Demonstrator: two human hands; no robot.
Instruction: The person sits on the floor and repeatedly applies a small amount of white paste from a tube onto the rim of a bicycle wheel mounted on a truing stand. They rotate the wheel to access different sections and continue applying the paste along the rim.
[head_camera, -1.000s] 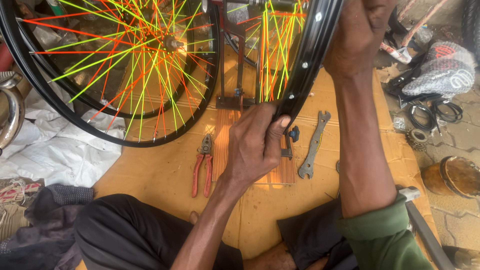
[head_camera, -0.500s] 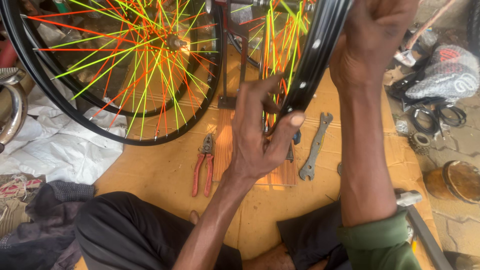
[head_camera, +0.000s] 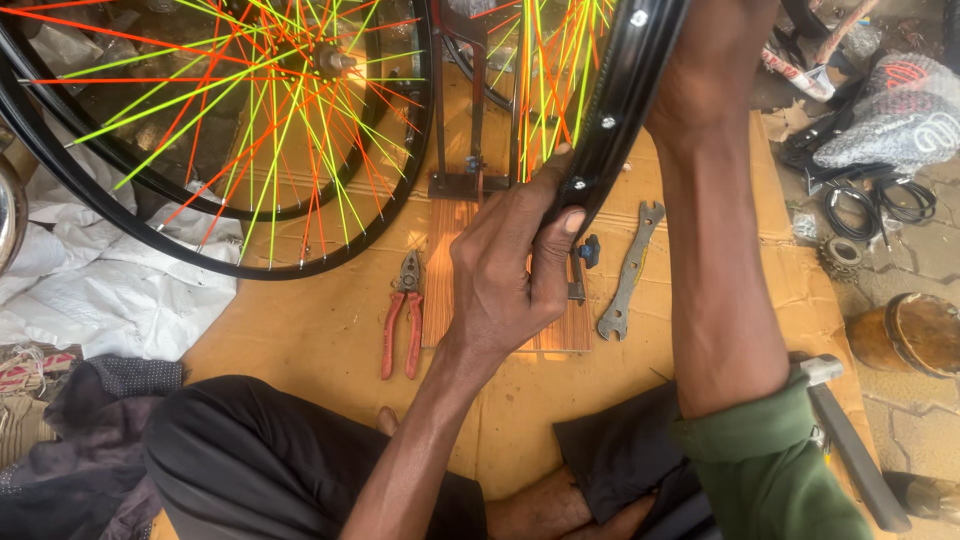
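We steady the rim (head_camera: 628, 95) in the stand.
Left fingers (head_camera: 545, 235) pinch the rim's edge; right hand (head_camera: 715, 60) grips above, fingers hidden; keep both firm.

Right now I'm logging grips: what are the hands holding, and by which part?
Both hold the black wheel rim: left hand at its lower edge, right hand higher up.

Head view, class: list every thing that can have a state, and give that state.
Black rim: upright in stand, gripped by both hands.
Left hand: closed on rim's lower edge.
Right hand: on rim higher up.
Spoked wheel: upright, untouched.
Pliers: lying shut.
Flat spanner: lying loose.
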